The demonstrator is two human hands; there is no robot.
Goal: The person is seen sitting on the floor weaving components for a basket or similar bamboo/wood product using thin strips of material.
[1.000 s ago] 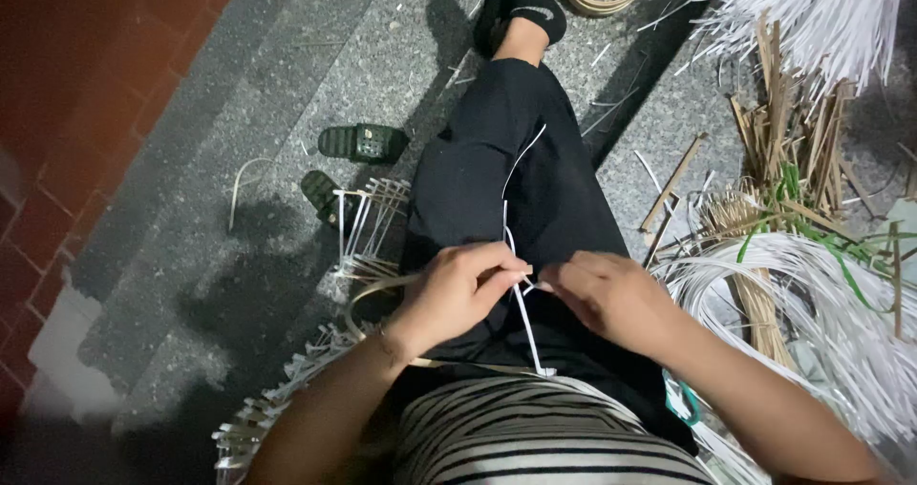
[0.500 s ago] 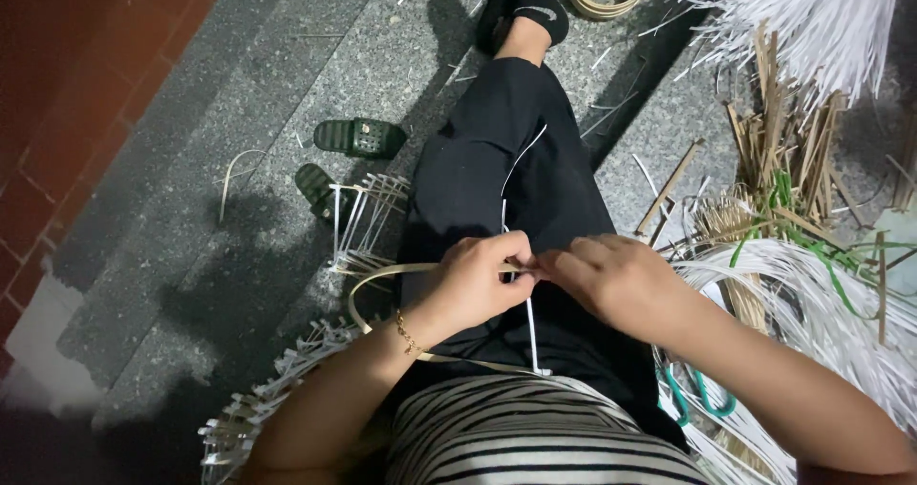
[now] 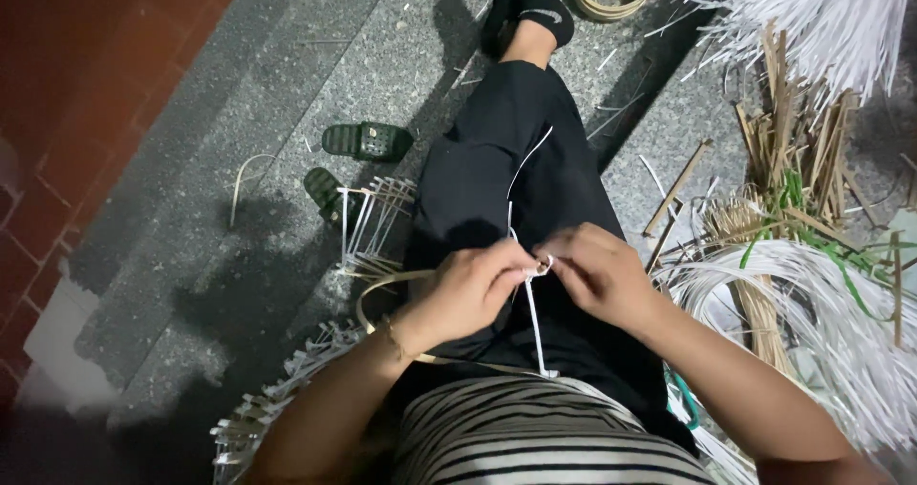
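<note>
While the person sits on the grey stone floor (image 3: 239, 189) with one leg in black trousers (image 3: 506, 170) stretched ahead, both hands meet over the lap. The left hand (image 3: 468, 289) and the right hand (image 3: 597, 275) each have their fingers closed on a thin white strip (image 3: 535, 327), pinching it at the spot where the fingertips nearly touch. One end of the strip runs up along the thigh, the other hangs down toward the striped shirt (image 3: 535, 437). A bent tan hoop (image 3: 377, 289) curves out beside the left wrist, and a partly woven piece with upright white stakes (image 3: 368, 222) stands just left of the knee. Two dark green sandals (image 3: 363, 141) lie on the floor near it. To the right lies a heap of loose white strips (image 3: 821, 323), with tan splints (image 3: 793, 151) and a few green strands (image 3: 793, 194) beyond it.
</note>
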